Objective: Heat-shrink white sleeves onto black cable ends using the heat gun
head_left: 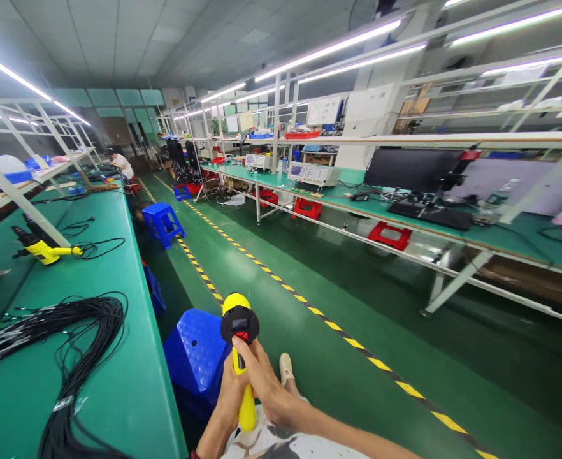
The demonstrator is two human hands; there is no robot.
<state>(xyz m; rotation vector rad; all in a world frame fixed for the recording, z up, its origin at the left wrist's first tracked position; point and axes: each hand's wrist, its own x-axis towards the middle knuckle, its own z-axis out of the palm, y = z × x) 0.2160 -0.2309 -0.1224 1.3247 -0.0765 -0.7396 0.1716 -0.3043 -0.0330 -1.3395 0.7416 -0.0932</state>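
Note:
A yellow handheld tool (247, 405) with a round black back and a small dark display stands upright at the bottom centre. My left hand (232, 390) is wrapped round its handle from the left. From the right my right hand (260, 376) closes on the same tool, its thumb just below the display, by a red part. Just left of the tool is a blue stool (197, 350). A bundle of black cables (92, 319) lies on the green workbench (142, 357) at the left, with another yellow and black tool (44, 250) farther back.
Yellow-black tape (317, 311) runs along the green floor. To the right stands a long bench (348, 197) with a monitor (412, 169), a white instrument (313, 174) and red stools (390, 236) underneath. Another blue stool (162, 223) stands ahead. A person (122, 164) is at the far left bench.

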